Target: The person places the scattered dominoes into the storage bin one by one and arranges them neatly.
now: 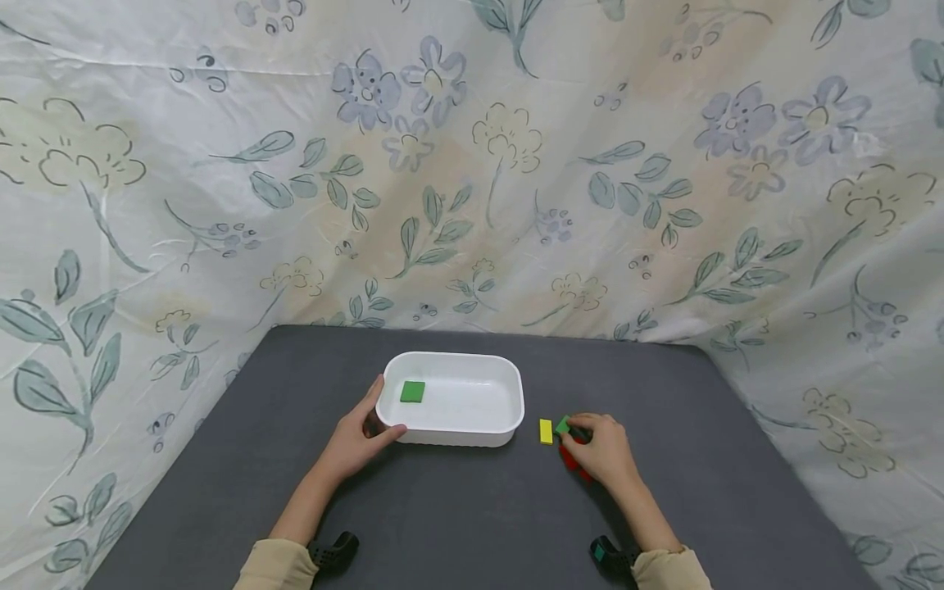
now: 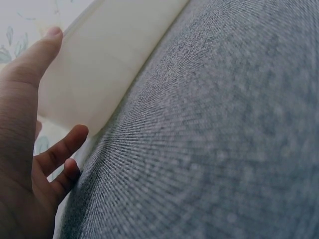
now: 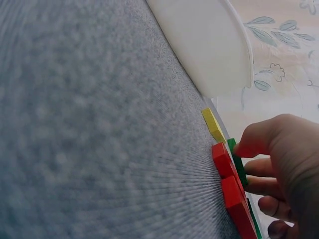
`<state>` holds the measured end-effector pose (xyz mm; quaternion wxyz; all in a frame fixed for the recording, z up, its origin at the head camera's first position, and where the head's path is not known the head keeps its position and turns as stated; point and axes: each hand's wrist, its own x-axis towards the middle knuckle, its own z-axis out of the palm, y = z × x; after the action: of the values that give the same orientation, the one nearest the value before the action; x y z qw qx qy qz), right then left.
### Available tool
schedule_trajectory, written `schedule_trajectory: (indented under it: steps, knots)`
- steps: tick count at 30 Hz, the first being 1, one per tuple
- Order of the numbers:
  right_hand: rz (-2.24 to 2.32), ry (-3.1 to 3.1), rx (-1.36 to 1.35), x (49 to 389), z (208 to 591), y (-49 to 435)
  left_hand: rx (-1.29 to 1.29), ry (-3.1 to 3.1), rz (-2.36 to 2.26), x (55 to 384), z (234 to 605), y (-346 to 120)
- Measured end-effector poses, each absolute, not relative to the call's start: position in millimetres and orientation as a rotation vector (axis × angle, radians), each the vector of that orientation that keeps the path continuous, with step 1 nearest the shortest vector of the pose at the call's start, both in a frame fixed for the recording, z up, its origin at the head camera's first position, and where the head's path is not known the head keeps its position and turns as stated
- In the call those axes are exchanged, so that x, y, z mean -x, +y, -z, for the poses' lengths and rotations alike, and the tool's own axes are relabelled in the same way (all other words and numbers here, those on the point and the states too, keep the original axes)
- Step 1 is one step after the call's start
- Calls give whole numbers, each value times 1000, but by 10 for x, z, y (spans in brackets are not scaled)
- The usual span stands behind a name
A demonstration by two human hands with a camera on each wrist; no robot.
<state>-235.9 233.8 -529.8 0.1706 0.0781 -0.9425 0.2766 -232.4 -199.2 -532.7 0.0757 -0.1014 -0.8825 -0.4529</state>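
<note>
A white plastic box (image 1: 453, 437) stands on the dark grey cloth, with a flat green block (image 1: 412, 392) lying inside at its left. My left hand (image 1: 352, 438) holds the box by its near left corner, thumb on the front side and fingers round the left end. To the right of the box, my right hand (image 1: 605, 447) pinches a green block (image 3: 238, 164). Two red blocks (image 3: 237, 206) lie right beside it, partly covered by that hand in the head view. A yellow block (image 1: 546, 432) rests between this group and the box.
Another green piece (image 3: 254, 219) shows behind the nearer red block in the right wrist view. The grey cloth (image 1: 457, 524) covers the table. Flowered fabric (image 1: 472, 205) hangs along the back and both sides. A black strap device (image 1: 335, 553) sits on each wrist.
</note>
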Motion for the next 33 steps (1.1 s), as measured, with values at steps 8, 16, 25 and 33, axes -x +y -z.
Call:
schedule_trajectory:
  steps: [8, 16, 25, 33]
  knots:
    - [-800, -2589, -262, 2356, 5151, 2319, 319, -2641, 1369, 2329, 5316, -2004]
    - [-804, -2516, -333, 2444, 4820, 2247, 326, -2627, 1367, 2369, 5304, -2036]
    - [-798, -2463, -385, 2501, 4539, 2107, 360, -2616, 1375, 2384, 5307, -2053]
    - [-830, -2562, -419, 2569, 4572, 1882, 365, -2618, 1395, 2378, 5310, -2052]
